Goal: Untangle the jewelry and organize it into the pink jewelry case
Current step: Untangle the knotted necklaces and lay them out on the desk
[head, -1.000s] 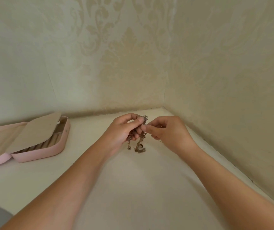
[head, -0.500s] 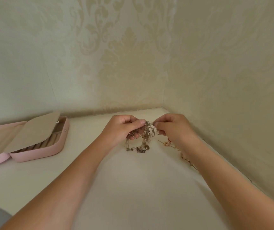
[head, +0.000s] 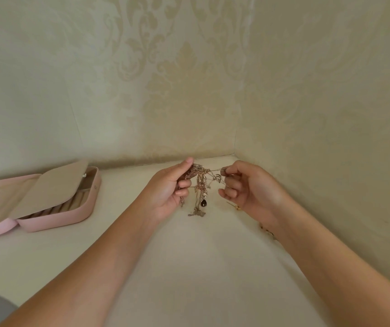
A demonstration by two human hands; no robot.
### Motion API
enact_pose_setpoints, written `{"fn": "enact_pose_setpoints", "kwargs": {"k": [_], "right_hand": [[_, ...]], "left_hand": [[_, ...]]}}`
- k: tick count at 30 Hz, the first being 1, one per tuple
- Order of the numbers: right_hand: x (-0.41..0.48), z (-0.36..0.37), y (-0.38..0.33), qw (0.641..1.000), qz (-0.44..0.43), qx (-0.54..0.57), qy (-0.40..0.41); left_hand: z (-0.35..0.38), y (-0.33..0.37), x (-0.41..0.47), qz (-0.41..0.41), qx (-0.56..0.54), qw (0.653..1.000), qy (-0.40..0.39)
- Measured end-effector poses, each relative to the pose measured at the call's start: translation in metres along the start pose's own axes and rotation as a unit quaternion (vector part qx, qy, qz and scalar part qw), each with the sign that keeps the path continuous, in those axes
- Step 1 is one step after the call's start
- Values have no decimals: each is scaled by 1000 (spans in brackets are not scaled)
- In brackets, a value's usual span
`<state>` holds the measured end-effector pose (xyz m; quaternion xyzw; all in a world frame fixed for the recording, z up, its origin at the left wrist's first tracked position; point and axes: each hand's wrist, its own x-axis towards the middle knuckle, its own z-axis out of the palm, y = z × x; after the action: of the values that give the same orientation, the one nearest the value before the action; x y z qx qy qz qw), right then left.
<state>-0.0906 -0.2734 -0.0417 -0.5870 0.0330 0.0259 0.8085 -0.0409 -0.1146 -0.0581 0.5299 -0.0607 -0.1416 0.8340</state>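
A tangled clump of thin gold and silver chains (head: 200, 185) hangs between my hands above the white tabletop, with a dark drop pendant (head: 203, 203) dangling near its bottom. My left hand (head: 168, 190) pinches the clump's top between thumb and fingers. My right hand (head: 248, 185) pinches a strand pulled out sideways to the right. The pink jewelry case (head: 55, 220) lies open at the left, its beige inner flap raised over ring rolls.
A small gold piece (head: 234, 206) lies on the table under my right hand, and another chain (head: 266, 230) lies by my right wrist. Patterned walls meet in a corner just behind my hands and run close along the right side.
My hands have moved apart, drawing a strand out of the clump to the right. The clump now hangs longer and the dark pendant shows.
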Motion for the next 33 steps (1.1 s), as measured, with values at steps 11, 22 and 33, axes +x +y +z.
{"fn": "enact_pose_setpoints", "kwargs": {"k": [11, 22, 33], "right_hand": [[-4, 2, 6, 942, -122, -310, 21], [-1, 6, 16, 977, -84, -196, 10], [3, 2, 11, 989, -85, -83, 84]], "left_hand": [[2, 3, -7, 35, 188, 981, -43], [5, 1, -7, 52, 180, 980, -68], [-1, -2, -3, -27, 241, 967, -80]]}}
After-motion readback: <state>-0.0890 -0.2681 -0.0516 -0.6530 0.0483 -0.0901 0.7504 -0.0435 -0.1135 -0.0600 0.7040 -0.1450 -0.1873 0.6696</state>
